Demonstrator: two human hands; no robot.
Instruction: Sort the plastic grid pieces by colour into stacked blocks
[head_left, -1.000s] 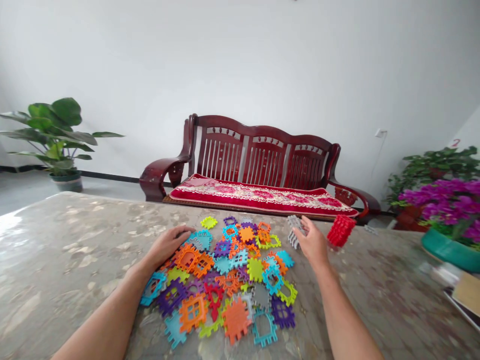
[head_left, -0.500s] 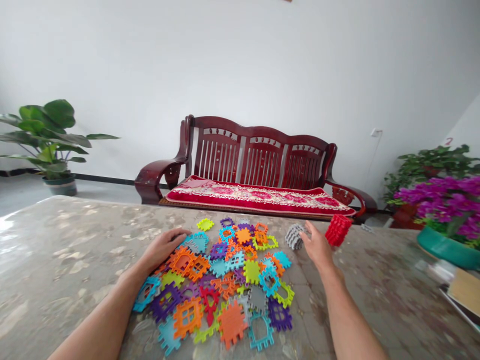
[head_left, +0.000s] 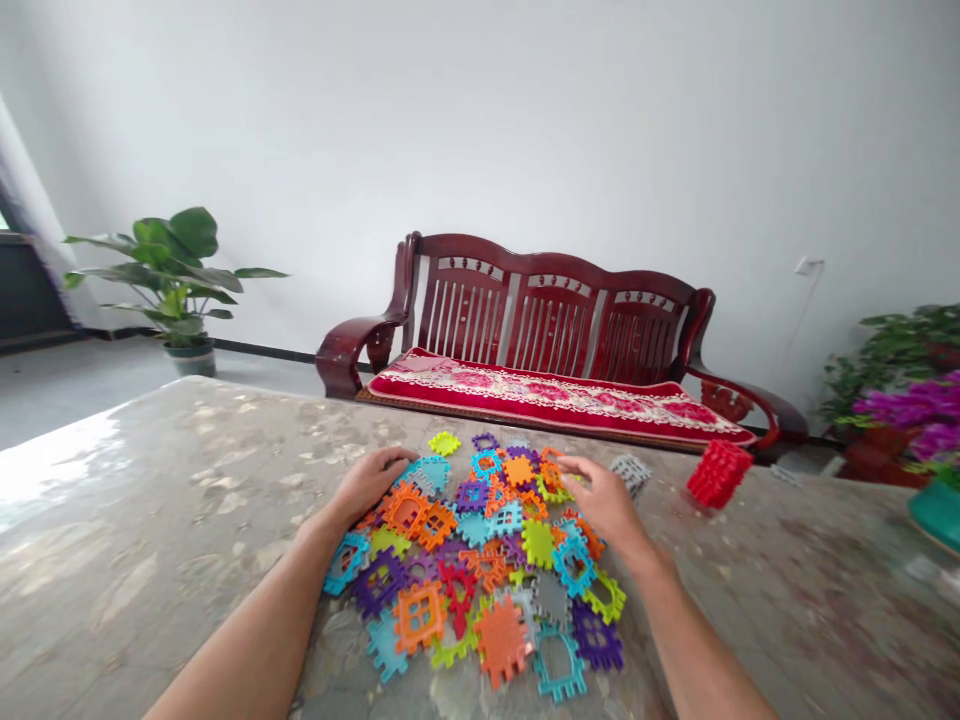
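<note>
Interlocking plastic tiles in many colours lie in a loose pile, among them an orange window tile (head_left: 420, 617), a lime green tile (head_left: 538, 543) and a purple window tile (head_left: 598, 634). At the pile's far left edge rests my left hand (head_left: 371, 490), fingers loosely bent beside a light blue tile (head_left: 432, 474) and holding nothing I can see. My right hand (head_left: 606, 503) is at the pile's far right edge, open, thumb and fingers apart near a lime tile (head_left: 553, 491). Just beyond it stands a stack of grey tiles (head_left: 631, 472), partly hidden by the hand.
A stack of red tiles (head_left: 718, 474) stands farther right on the patterned tabletop (head_left: 187, 520). Behind the table is a dark red wooden bench (head_left: 555, 310). Purple flowers in a teal pot (head_left: 941, 510) are at the right edge, and a potted plant (head_left: 176, 270) stands at far left.
My right hand has moved left from the grey stack to the pile's edge. My left hand stays by the light blue tiles. The whole view has turned left.
</note>
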